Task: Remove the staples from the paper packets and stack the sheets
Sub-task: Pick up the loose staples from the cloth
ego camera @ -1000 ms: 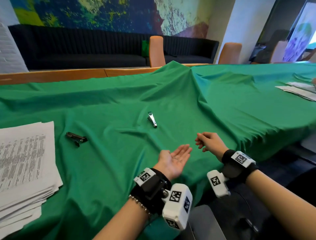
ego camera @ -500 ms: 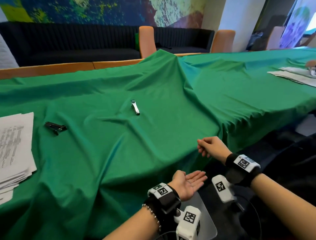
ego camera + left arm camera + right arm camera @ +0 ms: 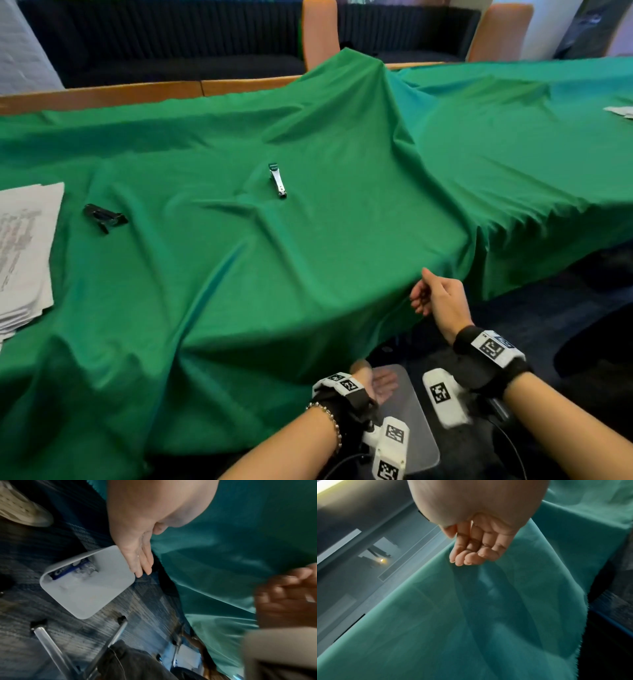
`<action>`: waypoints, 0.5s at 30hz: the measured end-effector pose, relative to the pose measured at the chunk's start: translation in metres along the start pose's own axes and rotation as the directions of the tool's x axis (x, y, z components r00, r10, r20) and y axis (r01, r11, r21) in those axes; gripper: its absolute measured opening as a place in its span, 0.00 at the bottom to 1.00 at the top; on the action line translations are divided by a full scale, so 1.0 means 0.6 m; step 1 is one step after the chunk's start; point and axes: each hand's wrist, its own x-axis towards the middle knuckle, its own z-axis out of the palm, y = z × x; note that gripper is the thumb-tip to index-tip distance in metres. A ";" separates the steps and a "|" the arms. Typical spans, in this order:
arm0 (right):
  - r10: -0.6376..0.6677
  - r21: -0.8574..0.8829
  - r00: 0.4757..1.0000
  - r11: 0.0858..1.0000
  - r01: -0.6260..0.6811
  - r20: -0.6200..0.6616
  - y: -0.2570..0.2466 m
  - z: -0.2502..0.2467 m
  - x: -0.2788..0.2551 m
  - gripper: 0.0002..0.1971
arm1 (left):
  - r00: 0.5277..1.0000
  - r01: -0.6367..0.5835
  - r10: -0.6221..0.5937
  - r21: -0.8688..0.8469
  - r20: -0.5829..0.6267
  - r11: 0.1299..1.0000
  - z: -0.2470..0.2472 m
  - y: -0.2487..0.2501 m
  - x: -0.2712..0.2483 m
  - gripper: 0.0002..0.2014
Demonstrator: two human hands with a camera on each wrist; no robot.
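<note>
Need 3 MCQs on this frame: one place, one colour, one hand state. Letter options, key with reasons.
1. Where does the stack of printed white paper sheets lie?
A. left edge of the table
B. table centre
C. on the floor

2. What colour is the wrinkled cloth over the table?
A. red
B. green
C. white

3. How is the left hand?
A. gripping the small silver metal tool
B. fist round paper
C. open, palm up, over the pale rectangular bin

Key: 1 A, the stack sits at the head view's left margin. 2 B, green throughout. 3 C, straight fingers hold nothing; the silver tool lies untouched on the cloth.
</note>
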 end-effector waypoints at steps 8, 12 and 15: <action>0.013 0.052 1.000 0.999 -0.012 -0.018 0.024 -0.005 0.008 0.29 | 0.974 -0.101 0.109 0.051 -0.196 0.994 -0.028 -0.069 0.266 0.43; 0.031 0.055 0.999 0.998 -0.029 -0.025 0.027 -0.010 0.013 0.30 | 0.991 -0.062 0.064 0.017 -0.120 0.998 0.003 -0.039 0.131 0.37; 0.028 0.057 0.999 0.998 -0.026 -0.028 0.027 -0.012 0.017 0.30 | 0.996 -0.080 0.083 0.063 -0.042 0.995 0.012 -0.014 0.014 0.34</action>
